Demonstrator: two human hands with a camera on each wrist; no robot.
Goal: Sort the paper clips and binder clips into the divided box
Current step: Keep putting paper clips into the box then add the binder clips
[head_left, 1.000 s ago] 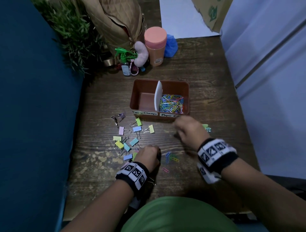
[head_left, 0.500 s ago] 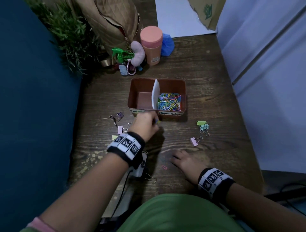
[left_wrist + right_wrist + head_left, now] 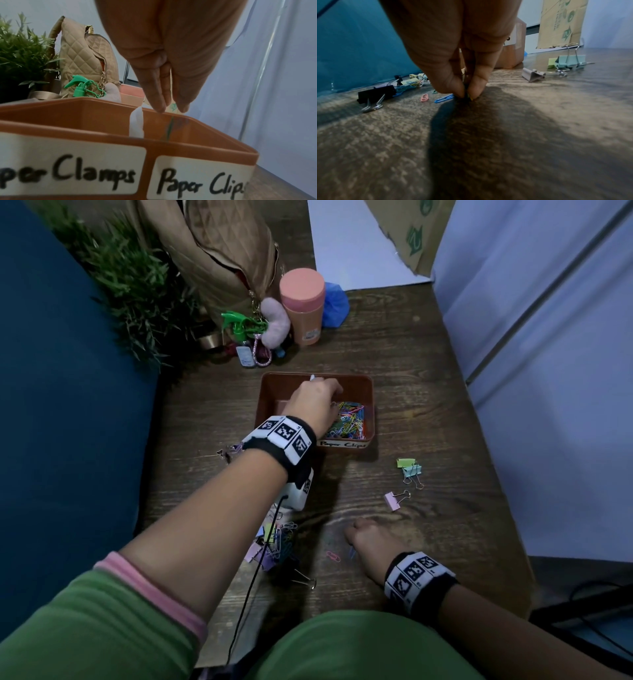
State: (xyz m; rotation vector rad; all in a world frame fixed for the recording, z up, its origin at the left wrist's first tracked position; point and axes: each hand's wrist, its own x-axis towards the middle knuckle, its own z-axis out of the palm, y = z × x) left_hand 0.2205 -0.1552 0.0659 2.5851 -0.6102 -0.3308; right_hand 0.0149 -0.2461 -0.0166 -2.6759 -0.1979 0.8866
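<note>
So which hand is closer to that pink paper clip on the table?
Right. The right hand pinches at the table just beside the pink paper clip; the left hand is over the box.

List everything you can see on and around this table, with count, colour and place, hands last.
Divided box: one, brown, table middle, labelled Paper Clamps and Paper Clips.
Paper clips: many, mixed colours, right compartment; a pink one and a blue one loose on the table.
Binder clips: a pastel pile near left; three near right.
Table: one, dark wood.
Bottle: one, pink-lidded, far side.
Bag: one, tan quilted, far side.
Plant: one, green, far left.
Cardboard: one, brown, far right.
Left hand: over the box, fingers straight.
Right hand: near table, fingers pinching something small.
</note>
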